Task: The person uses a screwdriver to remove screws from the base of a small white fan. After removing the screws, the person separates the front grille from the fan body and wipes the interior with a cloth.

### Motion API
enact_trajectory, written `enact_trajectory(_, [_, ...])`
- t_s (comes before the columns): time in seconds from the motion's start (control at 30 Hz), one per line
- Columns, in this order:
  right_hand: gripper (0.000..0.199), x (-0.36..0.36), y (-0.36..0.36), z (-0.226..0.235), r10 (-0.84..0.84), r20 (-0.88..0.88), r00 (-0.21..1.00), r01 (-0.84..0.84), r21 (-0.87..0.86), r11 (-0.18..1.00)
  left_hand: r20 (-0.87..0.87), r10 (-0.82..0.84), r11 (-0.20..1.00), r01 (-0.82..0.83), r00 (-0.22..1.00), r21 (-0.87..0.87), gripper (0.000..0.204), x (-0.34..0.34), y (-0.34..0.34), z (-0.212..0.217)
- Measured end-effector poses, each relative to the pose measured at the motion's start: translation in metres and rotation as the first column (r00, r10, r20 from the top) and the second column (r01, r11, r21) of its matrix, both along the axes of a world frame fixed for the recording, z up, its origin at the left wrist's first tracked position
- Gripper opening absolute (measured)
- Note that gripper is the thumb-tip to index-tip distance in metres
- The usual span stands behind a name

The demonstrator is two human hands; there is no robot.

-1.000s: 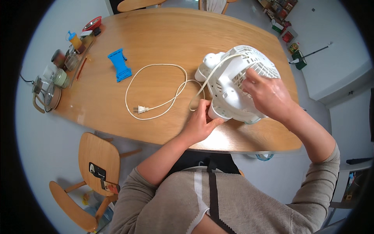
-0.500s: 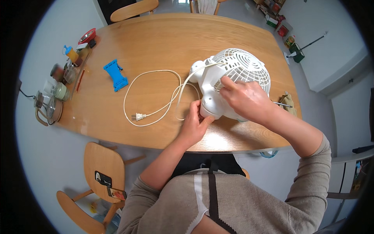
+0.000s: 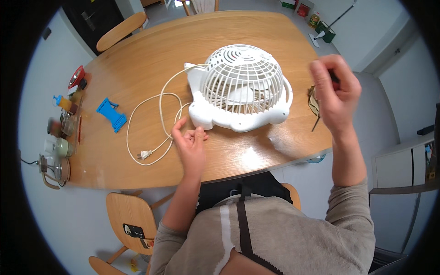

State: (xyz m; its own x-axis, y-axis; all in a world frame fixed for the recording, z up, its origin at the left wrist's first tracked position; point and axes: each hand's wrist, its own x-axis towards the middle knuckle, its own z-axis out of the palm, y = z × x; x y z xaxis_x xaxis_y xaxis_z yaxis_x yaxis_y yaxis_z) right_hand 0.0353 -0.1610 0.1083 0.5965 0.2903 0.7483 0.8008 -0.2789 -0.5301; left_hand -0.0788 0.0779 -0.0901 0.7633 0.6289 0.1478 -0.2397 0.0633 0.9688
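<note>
Resting just beyond the loosely spread left hand (image 3: 190,147), the white plastic round-caged fan (image 3: 240,95) could slide if this hand snags the thin cream cable (image 3: 161,106); what the curled right hand (image 3: 338,94) pinches, one cannot tell.

No legible lettering or numbers.

I count two hands of my own, one left hand (image 3: 190,144) and one right hand (image 3: 337,91). On one worktop (image 3: 151,50) I have one white fan (image 3: 239,120), one pale cord (image 3: 161,105), one plug (image 3: 145,155) and one blue plastic piece (image 3: 111,115). Along the left I find one red bowl (image 3: 76,77), one blue-topped bottle (image 3: 68,105), one red stick (image 3: 79,128) and one glass kettle (image 3: 54,167); the jars there crowd together too closely for me to number. I see two far chairs (image 3: 121,32) and, near left, one chair (image 3: 128,206) bearing two flat items (image 3: 133,231).
</note>
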Motion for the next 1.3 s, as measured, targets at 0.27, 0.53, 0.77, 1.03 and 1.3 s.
enact_trajectory(0.27, [0.023,0.012,-0.034,-0.021,0.075,-0.131,0.988,0.052,0.761,0.647,-0.288,-0.425,0.846,0.49,0.858,0.211,0.019,-0.022,-0.058,0.028])
enact_trajectory(0.53, [0.021,0.031,-0.016,-0.037,0.117,-0.049,0.992,-0.038,0.762,0.646,0.126,-0.724,0.431,0.589,0.678,-0.684,0.05,0.04,-0.137,0.037])
enact_trajectory(0.77, [0.017,0.035,-0.008,-0.029,0.28,-0.031,0.959,-0.183,0.688,0.702,0.125,-0.628,0.479,0.508,0.768,-0.716,0.052,0.061,-0.148,0.04])
enact_trajectory(1.03, [0.018,0.036,-0.002,-0.02,0.47,-0.095,0.878,-0.304,0.646,0.7,0.176,-0.628,0.389,0.501,0.758,-0.773,0.041,0.059,-0.144,0.03])
enact_trajectory(1.3, [0.03,0.035,-0.01,-0.024,0.454,-0.139,0.88,-0.244,0.688,0.684,0.203,-0.64,0.361,0.523,0.741,-0.772,0.049,0.057,-0.143,0.03])
